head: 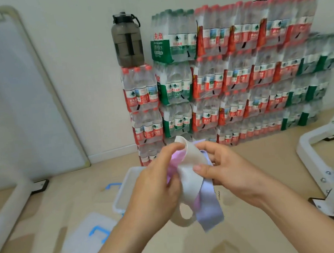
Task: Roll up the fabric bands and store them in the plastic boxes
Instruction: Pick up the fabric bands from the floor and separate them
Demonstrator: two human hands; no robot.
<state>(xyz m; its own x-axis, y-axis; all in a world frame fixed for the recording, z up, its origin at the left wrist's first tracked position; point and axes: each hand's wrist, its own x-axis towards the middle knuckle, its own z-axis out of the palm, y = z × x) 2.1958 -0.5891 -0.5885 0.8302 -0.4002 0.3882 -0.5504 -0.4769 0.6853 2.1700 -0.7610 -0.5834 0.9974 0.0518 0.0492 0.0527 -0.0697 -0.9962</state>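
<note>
A: Grips first, quick.
B: The left grip (158,187) is curling round the fabric bands (191,185) near their top. Its fingertips are pinching the white band (187,175), with the pink band (176,160) tucked under. The right grip (224,169) is holding the same bunch, thumb pressing on the white one and fingers going behind.
A: Why both?
B: Probably teasing one band out of the bunch before rolling it. I'm judging that no rolling is under way yet.
A: Where's the bunch?
B: It's hanging in the air between the two grips, above the floor (248,159). The plastic box (124,184) is standing open below, partly hidden by the left arm. Its lid (86,233) is lying just beside it, so the box seems ready for filling.
A: And the look?
B: Thin, flat, limp strips. The white one is looping at the bottom and the lavender band (209,210) is dangling lowest, with a slight sheen. I'm guessing they're floppy and slippery to roll.
A: Behind?
B: Water bottle packs (238,67) stacked against the wall, with a dark jug (127,42) on top.
</note>
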